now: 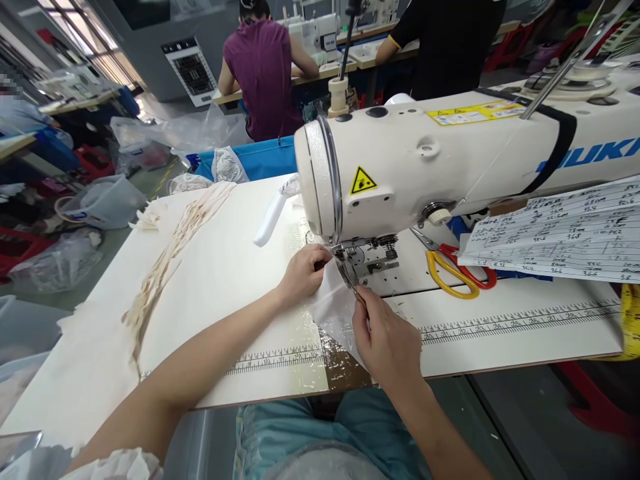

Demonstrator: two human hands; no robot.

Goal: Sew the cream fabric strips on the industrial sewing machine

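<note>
A white sewing machine (430, 167) stands on the pale table (225, 280). A small white piece of fabric (334, 308) lies under its presser foot (350, 261). My left hand (303, 270) rests on the fabric's left edge, fingers curled and pressed against it just beside the foot. My right hand (387, 340) pinches the fabric's near edge with a thin tool between the fingers, its tip pointing toward the needle.
Yellow and red scissors (457, 267) lie right of the foot. Printed paper sheets (560, 233) hang over the machine bed. A pile of cream fabric strips (170, 253) runs along the table's left. Two people work at benches behind. Plastic bags and bins fill the floor at left.
</note>
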